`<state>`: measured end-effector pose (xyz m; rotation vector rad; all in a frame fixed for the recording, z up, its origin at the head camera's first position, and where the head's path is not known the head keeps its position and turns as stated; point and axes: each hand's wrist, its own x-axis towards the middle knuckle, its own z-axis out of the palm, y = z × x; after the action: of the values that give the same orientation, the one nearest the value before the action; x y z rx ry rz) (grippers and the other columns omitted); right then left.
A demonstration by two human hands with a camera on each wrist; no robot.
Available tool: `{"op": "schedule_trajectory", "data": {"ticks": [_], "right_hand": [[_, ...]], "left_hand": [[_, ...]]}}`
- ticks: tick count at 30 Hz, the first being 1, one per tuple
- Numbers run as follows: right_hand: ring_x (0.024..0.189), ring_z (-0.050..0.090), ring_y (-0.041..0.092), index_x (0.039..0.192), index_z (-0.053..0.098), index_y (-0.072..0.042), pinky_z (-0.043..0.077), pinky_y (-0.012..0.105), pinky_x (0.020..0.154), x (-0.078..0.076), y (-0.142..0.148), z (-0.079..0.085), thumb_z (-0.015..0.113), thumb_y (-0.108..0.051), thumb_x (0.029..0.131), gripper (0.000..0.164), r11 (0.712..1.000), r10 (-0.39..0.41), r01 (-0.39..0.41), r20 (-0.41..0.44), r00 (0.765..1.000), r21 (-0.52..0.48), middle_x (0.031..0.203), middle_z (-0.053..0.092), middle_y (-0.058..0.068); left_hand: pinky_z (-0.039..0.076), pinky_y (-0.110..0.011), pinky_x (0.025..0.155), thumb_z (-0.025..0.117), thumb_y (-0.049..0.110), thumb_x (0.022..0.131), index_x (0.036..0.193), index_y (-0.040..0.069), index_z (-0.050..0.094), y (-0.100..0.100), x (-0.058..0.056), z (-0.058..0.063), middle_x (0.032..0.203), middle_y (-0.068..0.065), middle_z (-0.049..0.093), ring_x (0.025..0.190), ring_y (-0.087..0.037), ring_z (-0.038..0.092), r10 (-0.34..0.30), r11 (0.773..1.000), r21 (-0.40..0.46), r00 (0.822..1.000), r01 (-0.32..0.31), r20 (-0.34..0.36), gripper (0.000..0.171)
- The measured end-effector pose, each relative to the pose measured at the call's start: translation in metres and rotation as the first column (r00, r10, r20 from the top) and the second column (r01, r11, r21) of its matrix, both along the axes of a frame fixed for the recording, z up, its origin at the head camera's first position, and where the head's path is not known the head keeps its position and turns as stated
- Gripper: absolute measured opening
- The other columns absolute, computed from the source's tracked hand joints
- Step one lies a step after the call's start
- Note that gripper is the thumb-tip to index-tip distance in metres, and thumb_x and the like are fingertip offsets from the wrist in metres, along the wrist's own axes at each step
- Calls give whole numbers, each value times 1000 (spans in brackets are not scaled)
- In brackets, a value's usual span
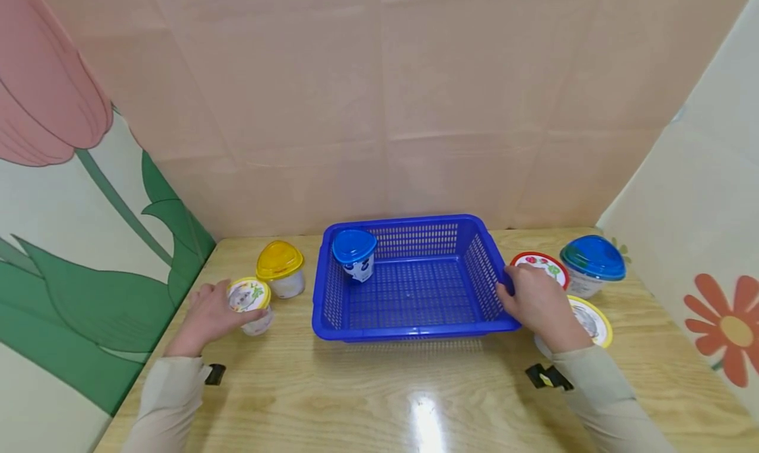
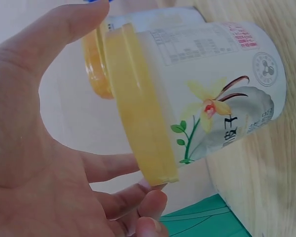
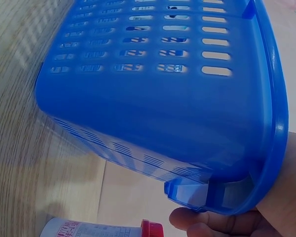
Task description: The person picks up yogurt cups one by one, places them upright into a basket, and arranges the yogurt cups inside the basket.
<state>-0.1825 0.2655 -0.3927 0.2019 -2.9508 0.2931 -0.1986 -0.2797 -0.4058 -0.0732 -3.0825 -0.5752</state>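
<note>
On the left, my left hand (image 1: 204, 315) has its thumb and fingers around a small round tub (image 2: 217, 94) with a flat yellow lid. The vanilla-flower tub (image 1: 256, 322) rests on the table; in the left wrist view a gap separates palm and lid. My right hand (image 1: 542, 305) grips the right rim of a blue plastic basket (image 1: 415, 332). Fingertips (image 3: 202, 229) show below its handle in the right wrist view. Inside the basket, at its back left, stands a cow-patterned cup (image 1: 359, 268) with a blue lid.
A tub with a domed yellow lid (image 1: 281, 261) stands behind the left hand. Right of the basket are a red-lidded tub (image 1: 541, 266), a tub with a domed blue lid (image 1: 593, 259) and another yellow-rimmed tub (image 1: 593, 321). Walls border the wooden table (image 1: 356, 400) behind and at both sides.
</note>
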Motion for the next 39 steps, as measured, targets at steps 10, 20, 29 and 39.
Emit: {"op": "schedule_trajectory", "data": {"ticks": [10, 20, 29, 39], "right_hand": [[101, 64, 50, 120, 62, 15, 52, 60, 86, 0, -2, 1, 67, -23, 93, 47, 1000, -1, 1, 19, 1000, 2, 113, 65, 35], [107, 62, 51, 125, 60, 15, 51, 60, 88, -2, -3, 3, 67, -24, 94, 50, 1000, -10, 11, 49, 999, -13, 118, 63, 35], [105, 64, 50, 123, 61, 15, 52, 60, 87, -1, -2, 3, 67, -23, 93, 49, 1000, 3, -3, 30, 1000, -13, 116, 64, 35], [108, 62, 51, 127, 58, 15, 50, 61, 89, 0, -1, 2, 65, -24, 95, 51, 999, -24, 25, 44, 999, -20, 119, 62, 36]], "left_hand": [[32, -48, 79, 81, 59, 73, 131, -21, 44, -5, 3, -9, 114, -35, 51, 101, -45, 42, 7, 1000, 14, 1000, -7, -12, 105], [31, -49, 82, 83, 55, 72, 127, -18, 48, -6, 5, -9, 111, -32, 52, 100, -43, 41, 3, 999, 39, 999, -1, -42, 98], [32, -48, 82, 85, 53, 70, 126, -18, 46, -7, 11, -8, 112, -31, 47, 102, -43, 39, 18, 997, 71, 999, -16, -28, 99], [33, -42, 77, 87, 56, 66, 121, -16, 49, -1, 18, -1, 106, -27, 48, 99, -38, 40, 4, 998, 68, 999, 0, -51, 98]]}}
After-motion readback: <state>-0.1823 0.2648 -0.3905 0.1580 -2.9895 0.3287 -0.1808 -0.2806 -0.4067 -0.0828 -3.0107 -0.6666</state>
